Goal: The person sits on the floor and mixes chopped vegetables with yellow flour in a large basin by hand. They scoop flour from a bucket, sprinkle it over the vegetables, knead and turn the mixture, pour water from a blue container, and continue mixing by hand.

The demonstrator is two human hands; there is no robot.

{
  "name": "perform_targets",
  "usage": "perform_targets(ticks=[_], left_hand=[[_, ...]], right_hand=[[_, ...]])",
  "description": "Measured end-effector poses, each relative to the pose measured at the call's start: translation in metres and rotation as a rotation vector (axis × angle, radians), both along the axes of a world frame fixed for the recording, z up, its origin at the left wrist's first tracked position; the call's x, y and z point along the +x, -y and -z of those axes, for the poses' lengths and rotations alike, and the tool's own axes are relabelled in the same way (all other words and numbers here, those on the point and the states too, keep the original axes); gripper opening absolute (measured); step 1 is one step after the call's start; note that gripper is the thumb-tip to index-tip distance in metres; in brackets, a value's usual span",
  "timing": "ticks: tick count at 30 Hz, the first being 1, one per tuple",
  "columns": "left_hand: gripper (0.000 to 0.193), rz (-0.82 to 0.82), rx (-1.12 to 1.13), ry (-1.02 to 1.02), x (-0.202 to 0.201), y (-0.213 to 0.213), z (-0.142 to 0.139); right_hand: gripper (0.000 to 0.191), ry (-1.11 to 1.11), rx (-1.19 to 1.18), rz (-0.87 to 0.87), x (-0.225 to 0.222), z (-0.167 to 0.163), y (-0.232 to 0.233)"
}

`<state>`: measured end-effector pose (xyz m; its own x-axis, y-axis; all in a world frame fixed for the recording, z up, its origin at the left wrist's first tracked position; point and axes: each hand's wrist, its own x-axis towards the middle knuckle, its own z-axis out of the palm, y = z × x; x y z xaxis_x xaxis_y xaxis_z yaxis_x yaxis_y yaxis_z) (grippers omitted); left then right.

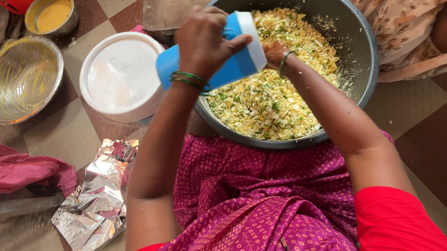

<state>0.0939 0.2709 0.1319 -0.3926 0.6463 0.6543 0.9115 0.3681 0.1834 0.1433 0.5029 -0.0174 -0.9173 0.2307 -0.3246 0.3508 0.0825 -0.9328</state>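
Big grey bowl [359, 56] of chopped yellow-green mix [270, 92] fills the upper centre; a blue container [211, 64] tips over it.

Left hand [204, 42] wraps the container's middle, fingers closed round it; it looks light, stiff and smooth, best held mid-body. Right hand [276, 53] rests in the mix, fingers hidden. White lidded tub [120, 76] at upper left, crumpled foil [97, 195] lower left.

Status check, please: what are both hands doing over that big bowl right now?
Left hand grips blue container, tilted over grey bowl. Right hand beside the container's white end, over chopped yellow-green mix. Nothing blocking; white-lidded tub sits left.
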Motion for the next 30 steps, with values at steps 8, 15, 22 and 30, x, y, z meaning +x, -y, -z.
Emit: perform_targets(ticks=[8,15,22,30], left_hand=[[0.055,-0.041,0.159,0.058,-0.017,0.009,0.008],[0.052,0.252,0.738,0.883,-0.02,0.161,0.043],[0.062,-0.009,1.03,0.853,0.086,0.337,0.117],[0.033,-0.679,1.23,0.878,0.195,0.463,0.239]], right_hand=[[0.042,-0.434,-0.622,-0.288,-0.035,-0.054,0.034],[0.025,-0.341,0.1,0.205,-0.036,0.004,-0.008],[0.032,-0.021,1.008,-0.239,0.013,0.098,0.009],[0.079,-0.142,1.408,-0.509,0.026,0.134,0.042]])
